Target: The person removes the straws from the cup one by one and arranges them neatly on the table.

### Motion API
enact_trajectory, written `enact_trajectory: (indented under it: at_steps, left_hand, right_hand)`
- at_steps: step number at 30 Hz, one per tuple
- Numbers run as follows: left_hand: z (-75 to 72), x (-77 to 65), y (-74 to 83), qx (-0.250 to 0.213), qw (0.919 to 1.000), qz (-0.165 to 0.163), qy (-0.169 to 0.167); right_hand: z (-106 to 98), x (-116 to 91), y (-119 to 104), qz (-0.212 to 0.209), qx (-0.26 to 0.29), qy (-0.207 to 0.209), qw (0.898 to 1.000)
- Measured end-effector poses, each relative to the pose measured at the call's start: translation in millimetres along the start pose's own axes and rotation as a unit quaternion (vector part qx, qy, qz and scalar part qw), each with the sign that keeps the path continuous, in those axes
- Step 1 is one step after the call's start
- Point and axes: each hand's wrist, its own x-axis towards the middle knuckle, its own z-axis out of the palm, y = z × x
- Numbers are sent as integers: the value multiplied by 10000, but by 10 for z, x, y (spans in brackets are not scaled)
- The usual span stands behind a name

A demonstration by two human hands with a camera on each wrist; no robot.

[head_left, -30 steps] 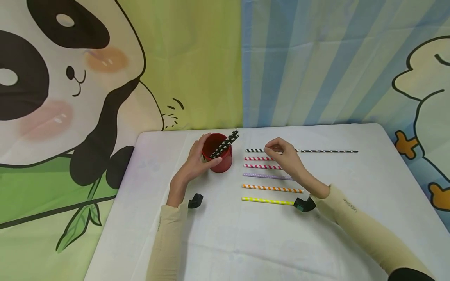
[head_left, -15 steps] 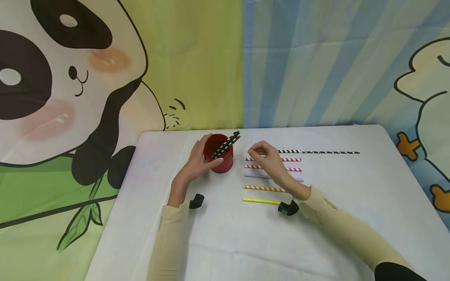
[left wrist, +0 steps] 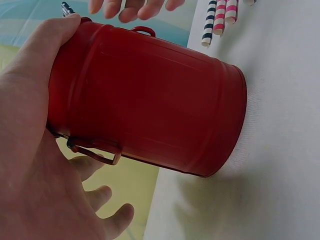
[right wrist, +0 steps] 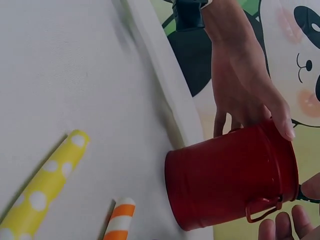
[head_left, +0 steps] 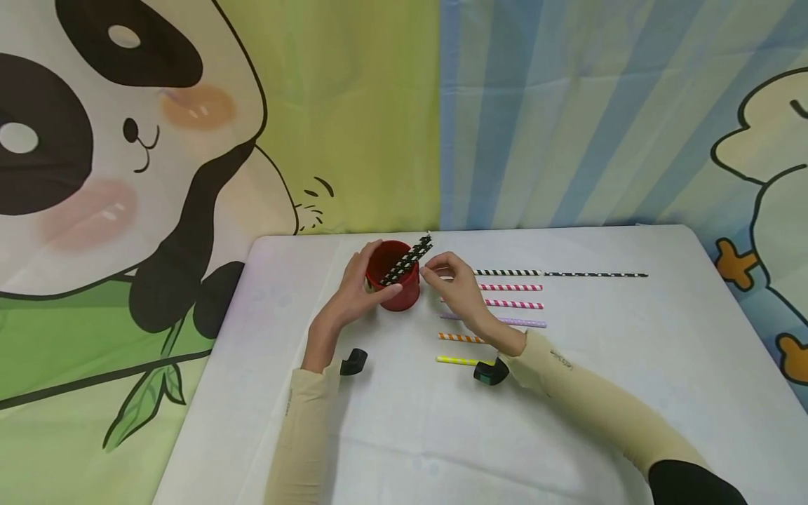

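My left hand [head_left: 353, 291] grips the rim of a small red metal bucket [head_left: 402, 300], thumb on the near side. The bucket stands upright near the back edge. Black straws with white marks [head_left: 407, 261] lean in it, their tops out past the rim. Close at the bucket's right side is my right hand [head_left: 459, 291], fingers loosely bent. A gap shows between its thumb [right wrist: 312, 187] and fingers in the right wrist view, with nothing between. To its right lie a black-and-white striped straw [head_left: 513, 272] and, end to end with it, a black dotted straw [head_left: 596, 275].
Below these lie a red-striped straw [head_left: 514, 287], a pink-striped one [head_left: 517, 305], a purple one [head_left: 524, 322], an orange-striped one [head_left: 459, 338] and a yellow dotted one [right wrist: 45, 185], partly under the right arm. The white table [head_left: 404, 435] meets a cartoon curtain behind.
My right hand has moved left from the striped black straw to the bucket's side. The left hand and bucket have stayed put. The straws lie as before.
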Motion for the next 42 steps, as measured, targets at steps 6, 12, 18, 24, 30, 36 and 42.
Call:
enact_trajectory:
  at_steps: [6,12,18,24,30,36,42]
  left_hand:
    - [-9,-15,-5,-57,10000,-15,-25]
    - [-6,-16,6,-91,10000,31,-25]
    - [0,-11,3,-72,10000,1,-21]
    - [2,-7,2,-98,9999,6,-24]
    - [-9,-7,8,-63,9999,84,-43]
    - [-11,0,-6,-69,9999,110,-64]
    - [-15,4,4,-110,9998,132,-45]
  right_hand:
    - [95,-25,-175,-100,92,75,9999]
    - [143,-97,-395,-172,32,210,9996]
    - [151,-97,-453,-69,-90,274,9996]
    - [155,-88,-482,-77,-172,278,9994]
    - [157,-90,-509,-47,-223,288,9993]
    - [147,-69,-518,-147,-143,433,9989]
    - [88,-68,-567,-235,-1,480,9986]
